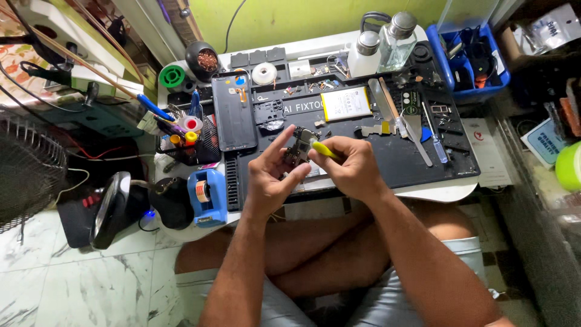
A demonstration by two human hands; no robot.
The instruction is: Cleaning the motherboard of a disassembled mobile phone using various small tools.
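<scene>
Evidently left hand pinches circuit board; right hand grips yellow tool.

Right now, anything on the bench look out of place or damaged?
Nothing spilled or broken. The phone lies opened on the black mat, its battery and small parts spread around; left hand holds the circuit board, right hand a yellow-handled tool.

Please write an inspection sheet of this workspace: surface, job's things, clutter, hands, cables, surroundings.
Surface: black repair mat on a white table.
Job's things: small circuit board; yellow-handled tool.
Clutter: phone back cover, battery, two bottles, blue bin, tape dispenser.
Hands: left hand holds the board; right hand holds the tool.
Cables: dark cable on the green wall.
Surroundings: marble floor, fan grille.
</scene>
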